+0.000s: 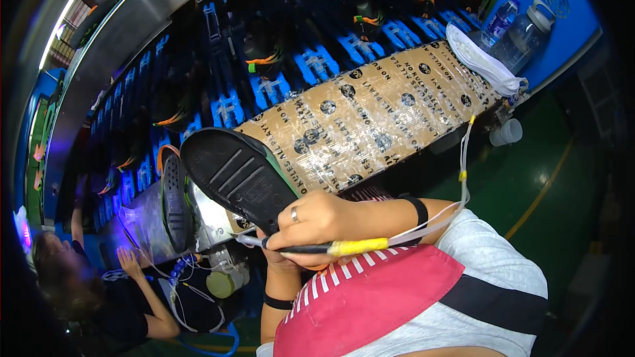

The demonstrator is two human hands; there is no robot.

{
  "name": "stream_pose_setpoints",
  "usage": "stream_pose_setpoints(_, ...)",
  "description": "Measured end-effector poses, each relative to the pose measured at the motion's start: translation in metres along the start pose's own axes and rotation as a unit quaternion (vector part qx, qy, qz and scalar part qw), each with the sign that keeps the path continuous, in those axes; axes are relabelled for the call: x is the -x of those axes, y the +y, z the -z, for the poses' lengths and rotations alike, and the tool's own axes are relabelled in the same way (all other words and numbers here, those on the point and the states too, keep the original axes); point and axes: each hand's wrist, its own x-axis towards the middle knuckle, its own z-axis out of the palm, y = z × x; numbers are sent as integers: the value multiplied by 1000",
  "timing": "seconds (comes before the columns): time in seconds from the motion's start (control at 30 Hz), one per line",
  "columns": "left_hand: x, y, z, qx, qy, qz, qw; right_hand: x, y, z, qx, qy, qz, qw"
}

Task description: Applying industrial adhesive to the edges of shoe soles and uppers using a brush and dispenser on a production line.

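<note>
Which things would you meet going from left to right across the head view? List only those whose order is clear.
A co-worker's lower hand, dark shoe with orange edging, larger black shoe sole, right hand, black band on the right wrist, white shoe-shaped piece.

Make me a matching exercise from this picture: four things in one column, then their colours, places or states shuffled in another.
Things:
1. Foreground shoe
2. Pen-shaped tool
3. Apron
4. Large clear bottle

Descriptions:
A. Red with white stripes
B. Upper right, beside a smaller bottle
C. In the right hand, with a yellow section
D. Black, grooved sole showing

Pairs: 1-D, 2-C, 3-A, 4-B
</note>
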Motion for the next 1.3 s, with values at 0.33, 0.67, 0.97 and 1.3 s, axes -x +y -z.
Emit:
stream_pose_setpoints(0.33,0,5,19,93,17,19,995,9,-3,-14,38,-27,-26,999)
stream_pose_setpoints(0.67,-12,17,3,123,-20,-34,992,14,-9,-25,26,-63,-83,994)
stream_pose_setpoints(0.97,-16,29,15,228,-56,-26,972,17,-5,-33,-21,-18,-65,997)
stream_pose_setpoints(1.3,-20,51,24,181,-122,-92,972,18,-7,-25,-172,-50,-157,971)
